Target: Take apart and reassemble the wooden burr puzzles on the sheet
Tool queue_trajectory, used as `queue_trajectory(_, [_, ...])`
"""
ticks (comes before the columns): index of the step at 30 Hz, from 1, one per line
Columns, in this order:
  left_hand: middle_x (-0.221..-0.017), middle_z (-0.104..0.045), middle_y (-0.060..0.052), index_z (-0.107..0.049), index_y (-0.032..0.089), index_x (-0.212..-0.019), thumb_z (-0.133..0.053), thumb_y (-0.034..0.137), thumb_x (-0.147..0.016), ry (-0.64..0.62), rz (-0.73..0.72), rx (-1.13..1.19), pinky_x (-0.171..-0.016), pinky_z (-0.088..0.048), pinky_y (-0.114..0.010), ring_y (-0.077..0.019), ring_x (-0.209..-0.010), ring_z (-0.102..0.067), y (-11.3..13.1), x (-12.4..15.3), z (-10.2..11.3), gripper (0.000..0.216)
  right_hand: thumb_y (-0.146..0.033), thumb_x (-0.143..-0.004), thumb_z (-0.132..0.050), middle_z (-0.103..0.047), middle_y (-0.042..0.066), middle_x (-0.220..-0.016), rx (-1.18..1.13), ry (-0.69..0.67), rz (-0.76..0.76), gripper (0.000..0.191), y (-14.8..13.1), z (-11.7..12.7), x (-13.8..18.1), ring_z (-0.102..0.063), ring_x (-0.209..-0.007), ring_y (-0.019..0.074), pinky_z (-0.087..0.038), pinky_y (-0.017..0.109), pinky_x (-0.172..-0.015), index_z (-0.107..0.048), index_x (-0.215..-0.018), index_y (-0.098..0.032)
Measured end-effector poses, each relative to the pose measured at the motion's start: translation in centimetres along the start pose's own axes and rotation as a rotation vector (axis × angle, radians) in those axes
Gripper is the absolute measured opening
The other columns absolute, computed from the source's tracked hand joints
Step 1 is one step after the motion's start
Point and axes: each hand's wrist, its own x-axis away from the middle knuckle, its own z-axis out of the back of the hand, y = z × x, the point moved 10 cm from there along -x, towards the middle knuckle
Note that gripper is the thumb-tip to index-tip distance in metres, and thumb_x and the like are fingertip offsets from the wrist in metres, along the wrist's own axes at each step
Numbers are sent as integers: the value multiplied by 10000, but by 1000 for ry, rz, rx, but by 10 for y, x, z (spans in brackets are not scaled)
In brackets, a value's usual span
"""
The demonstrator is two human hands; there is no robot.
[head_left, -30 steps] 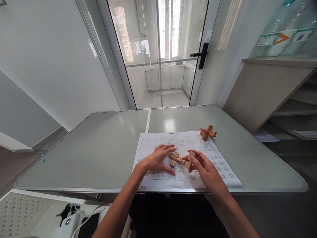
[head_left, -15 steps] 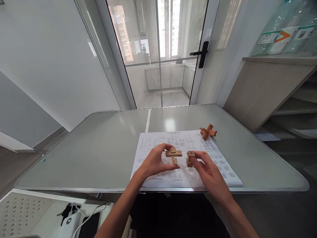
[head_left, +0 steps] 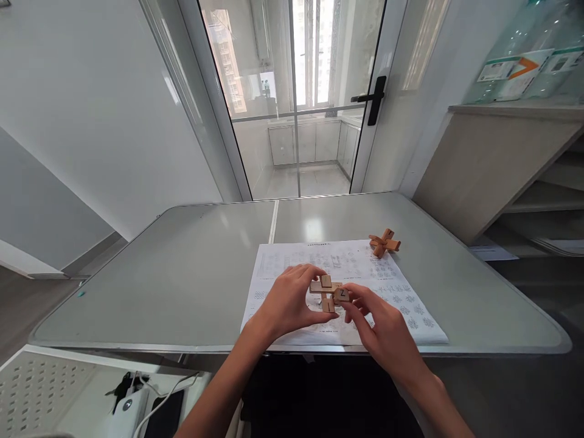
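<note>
My left hand (head_left: 292, 299) holds a small cross of notched wooden puzzle pieces (head_left: 325, 281) between thumb and fingers, above the printed sheet. My right hand (head_left: 381, 319) pinches another wooden puzzle piece (head_left: 342, 294), whose end is marked with a letter like Z or N. That piece is up against the right side of the cross; whether it is seated in a notch cannot be told. The printed sheet (head_left: 274, 258), full of small line diagrams, lies on the table under both hands.
A reddish-brown assembled wooden burr puzzle (head_left: 384, 243) sits at the sheet's upper right corner on the grey table (head_left: 182, 274). At lower left, a white tray (head_left: 91, 377) holds keys, a white device with a cable, and a dark flat object. Large bottles (head_left: 520, 73) stand on a shelf at right.
My right hand has brought its puzzle piece left and turned it, so it now meets the cross. The cross in my left hand has shifted slightly right and down.
</note>
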Motion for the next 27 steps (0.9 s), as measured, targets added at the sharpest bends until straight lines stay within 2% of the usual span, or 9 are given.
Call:
queue_trajectory(4, [-1124,-739,-31,-609,269,-1073,-902,390,-683,-34,-20,-14,-986,-511,-466,-284,-1026,-696,1,0,1,502,-381,-1055,-517,-743,26,-930,-10,-6,-18,236,0,1,0,-731,-741,209,-594,322,-647,-642,-1238,-299])
queue_trajectory(10, [-1009,-735,-19,-632,251,-1007,-894,457,-675,-11,47,20,-906,-535,-435,-257,-909,-701,0,2,5,470,-403,-1055,-518,-735,25,-943,-17,-10,-106,210,3,-1,0,-731,-707,202,-539,286,-539,-627,-1200,-298])
queue_trajectory(16, [-1024,-760,-37,-644,247,-1011,-888,487,-680,7,-3,-37,-934,-513,-460,-277,-925,-705,8,2,3,477,-372,-1056,-525,-695,31,-918,15,-18,-53,197,-5,-2,-2,-662,-720,202,-547,316,-607,-643,-1197,-302])
queue_trajectory(20, [-1054,-764,-32,-635,249,-1050,-904,466,-663,-4,-25,-58,-953,-503,-456,-277,-943,-700,7,4,-1,518,-359,-1047,-530,-589,69,-951,41,55,-18,224,-8,1,-1,-604,-858,238,-493,292,-526,-690,-1194,-302])
queue_trajectory(23, [-1049,-759,-28,-629,232,-1029,-908,458,-660,-19,-9,-25,-939,-505,-433,-263,-935,-693,6,7,-3,516,-348,-1035,-555,-538,81,-1015,1,86,-40,213,-4,0,2,-582,-950,248,-512,294,-566,-707,-1176,-295])
queue_trajectory(27, [-1012,-739,-21,-616,224,-1049,-900,426,-685,-85,61,136,-794,-522,-342,-222,-864,-686,3,10,-8,504,-376,-1030,-564,-528,90,-1070,-104,75,-115,211,2,-7,6,-574,-1010,258,-514,285,-550,-707,-1159,-291])
